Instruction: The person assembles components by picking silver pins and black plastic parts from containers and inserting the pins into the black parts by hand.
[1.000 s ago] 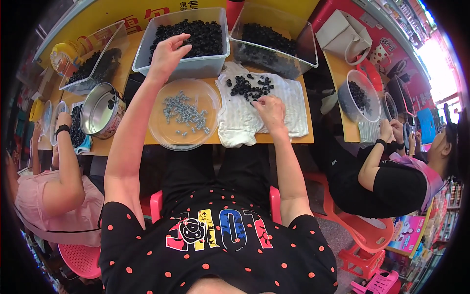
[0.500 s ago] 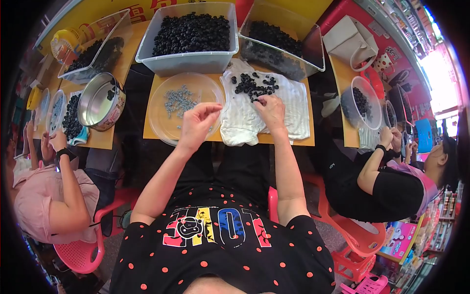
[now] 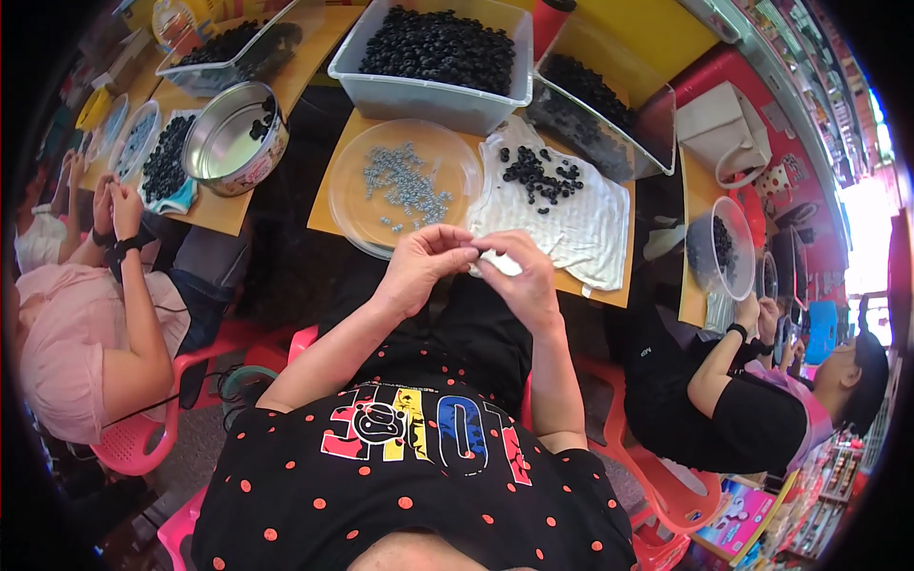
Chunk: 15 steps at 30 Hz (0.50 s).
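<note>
My left hand [image 3: 428,269] and my right hand [image 3: 525,278] meet at the table's near edge, both closed in a pinch. A small black round part [image 3: 477,254] shows between the right fingertips; what the left fingers hold is too small to make out. Just beyond the left hand, a round clear plastic tray [image 3: 345,197] bears many small silvery-grey metal pieces [image 3: 405,181]. To its right lies a white cloth [image 3: 581,228] with a loose spread of black round parts [image 3: 543,177], some showing a hole in the middle.
A clear plastic bin [image 3: 428,107] heaped with black parts stands behind the tray, another bin [image 3: 666,143] to its right. At left are a metal tin [image 3: 233,176] and a co-worker in pink [image 3: 67,352]. Another co-worker in black [image 3: 752,419] sits at right.
My right hand has left the black parts on the cloth and come back to my left hand, bringing a black part. Both hands are now nearer my body; the view has shifted.
</note>
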Motion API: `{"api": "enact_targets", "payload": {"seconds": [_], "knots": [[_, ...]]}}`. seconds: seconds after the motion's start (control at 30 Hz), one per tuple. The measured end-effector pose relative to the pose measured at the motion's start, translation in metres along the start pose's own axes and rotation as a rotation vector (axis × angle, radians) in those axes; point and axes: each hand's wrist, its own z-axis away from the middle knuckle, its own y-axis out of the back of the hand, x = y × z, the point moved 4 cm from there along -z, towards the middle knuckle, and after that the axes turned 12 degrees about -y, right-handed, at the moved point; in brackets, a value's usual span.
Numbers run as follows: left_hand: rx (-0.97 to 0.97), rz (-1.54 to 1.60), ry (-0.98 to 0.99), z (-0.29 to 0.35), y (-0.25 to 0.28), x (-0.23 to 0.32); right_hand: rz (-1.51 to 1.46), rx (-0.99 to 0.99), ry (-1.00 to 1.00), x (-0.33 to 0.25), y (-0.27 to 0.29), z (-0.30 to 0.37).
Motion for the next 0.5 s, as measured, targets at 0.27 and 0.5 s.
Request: {"api": "enact_targets", "payload": {"seconds": [0.27, 0.5], "knots": [[-0.010, 0.053, 0.292, 0.060, 0.032, -0.019, -0.082, -0.265, -0.230, 0.011, -0.007, -0.019], [-0.182, 0.223, 0.419, 0.064, 0.031, -0.029, 0.446, -0.202, 0.130, 0.015, -0.051, -0.058]]}}
